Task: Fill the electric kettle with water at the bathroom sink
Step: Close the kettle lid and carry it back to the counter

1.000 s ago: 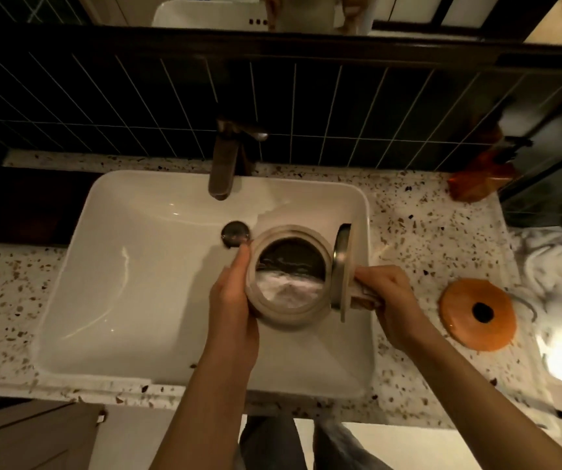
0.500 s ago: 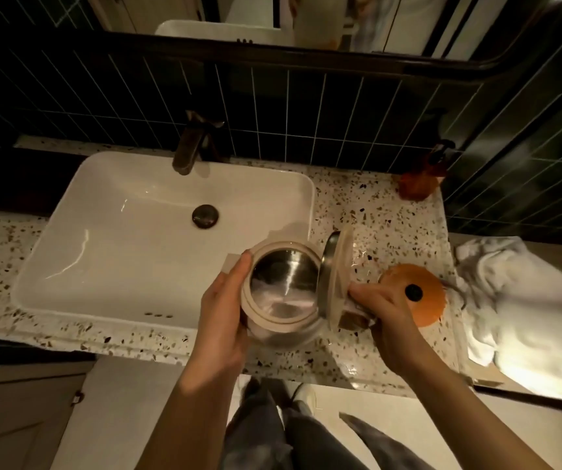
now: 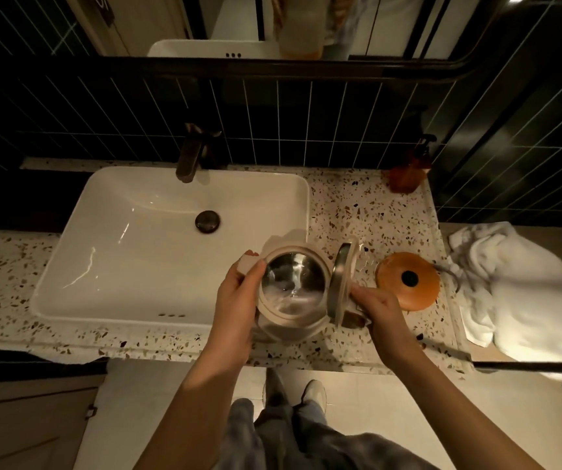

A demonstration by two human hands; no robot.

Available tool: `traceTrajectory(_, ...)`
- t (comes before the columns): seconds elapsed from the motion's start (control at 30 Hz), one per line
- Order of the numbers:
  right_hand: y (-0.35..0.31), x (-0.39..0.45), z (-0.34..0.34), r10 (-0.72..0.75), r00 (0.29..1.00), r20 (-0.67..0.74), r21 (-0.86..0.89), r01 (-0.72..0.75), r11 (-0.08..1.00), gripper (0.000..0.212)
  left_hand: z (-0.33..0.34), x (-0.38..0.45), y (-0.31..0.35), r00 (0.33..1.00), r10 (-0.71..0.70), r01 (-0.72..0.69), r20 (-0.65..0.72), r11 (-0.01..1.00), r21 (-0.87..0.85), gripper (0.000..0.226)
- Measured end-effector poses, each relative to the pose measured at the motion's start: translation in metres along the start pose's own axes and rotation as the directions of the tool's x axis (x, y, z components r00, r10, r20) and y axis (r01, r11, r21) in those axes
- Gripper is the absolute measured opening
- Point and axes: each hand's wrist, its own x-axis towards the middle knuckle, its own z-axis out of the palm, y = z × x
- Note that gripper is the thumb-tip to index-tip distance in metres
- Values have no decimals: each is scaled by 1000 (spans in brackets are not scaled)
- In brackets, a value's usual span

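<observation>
The cream electric kettle (image 3: 291, 286) is held above the terrazzo counter's front, just right of the white sink (image 3: 130, 245). Its hinged lid (image 3: 340, 279) stands open, and water glints in its steel inside. My left hand (image 3: 235, 303) wraps the kettle's left side. My right hand (image 3: 374, 307) grips the handle on the right, below the lid. The round orange kettle base (image 3: 408, 281) lies on the counter just right of the kettle. The dark faucet (image 3: 191, 154) stands behind the sink, with no water running.
A terrazzo counter (image 3: 367, 212) surrounds the sink, with its front edge below my hands. An amber pump bottle (image 3: 408, 171) stands at the back right. A white towel (image 3: 510, 286) lies right of the base. Dark tiled wall and a mirror rise behind.
The kettle has moved out of the sink basin, rightward and toward me, and is now over the counter beside the orange base. Both hands keep their hold.
</observation>
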Motion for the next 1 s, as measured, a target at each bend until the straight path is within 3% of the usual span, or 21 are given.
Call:
traceTrajectory(0.1,2,-2,1,-20,999,-39,-57,18,998,89,2,-6,5,988,127,-114,-86,983,142,67)
traceTrajectory(0.2,-2,-6,2,-17,998,-59,-78,13,997,60,8,-23,14,936,349,-318,-44,895,313,68)
traceTrajectory(0.27,-1,-6,1,-6,997,-75,-75,1,997,51,17,-37,23,893,441,-437,90,804,403,60)
traceTrajectory(0.4,-1,-3,4,-47,995,-89,-120,36,992,62,46,-63,38,792,425,-605,439,646,466,62)
traceTrajectory(0.47,-1,-1,3,-46,994,-94,-127,34,991,51,58,-66,35,719,476,-693,506,533,485,64)
traceTrajectory(0.6,-2,-2,4,-41,998,-57,-66,37,997,65,62,-54,30,662,590,-745,462,451,491,49)
traceTrajectory(0.73,-3,0,5,20,996,-85,-22,-22,1000,56,42,-42,26,735,586,-665,342,522,534,43)
traceTrajectory(0.8,-3,0,5,-7,996,-92,-52,2,999,64,25,-31,18,697,651,-671,302,442,595,38)
traceTrajectory(0.83,-2,1,5,-7,995,-103,-66,0,998,68,18,-25,14,675,675,-682,298,417,601,36)
traceTrajectory(1.0,-2,2,5,-19,995,-101,-106,9,994,89,-2,-7,1,701,608,-687,374,433,583,44)
